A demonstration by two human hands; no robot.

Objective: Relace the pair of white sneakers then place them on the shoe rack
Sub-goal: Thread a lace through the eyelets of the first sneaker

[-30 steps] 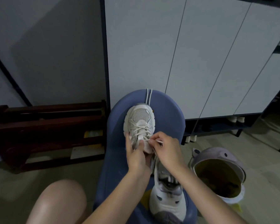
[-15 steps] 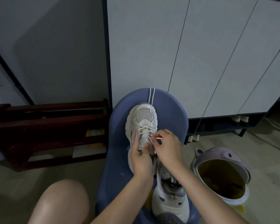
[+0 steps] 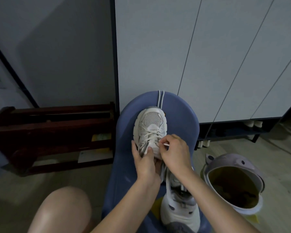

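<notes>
I find the far sneaker [image 3: 149, 130] lying toe-away on the blue chair seat [image 3: 183, 118], at 12 o'clock from the hands, where the seat keeps it steady and level for lacing. The left hand [image 3: 145, 163] wraps the shoe's near end, thumb pressed on the tongue; I judge this grip is there to stop the shoe sliding while the lace is drawn. The right hand [image 3: 175, 153] pinches the lace tip [image 3: 165, 144] at the shoe's 3 o'clock side, fingers curled tight round it, apparently aiming at an upper eyelet. A second doubled lace [image 3: 160, 100] hangs over the chair's far edge at 12 o'clock. The near sneaker [image 3: 180, 207] rests at 6 o'clock under the right forearm, toe toward me; its lacing state I cannot tell. The dark wooden shoe rack [image 3: 54, 132] stands at 9 o'clock, well apart. A lilac bin [image 3: 233, 165] sits at 4 o'clock on the floor. Relacing is underway; placement is not yet begun.
</notes>
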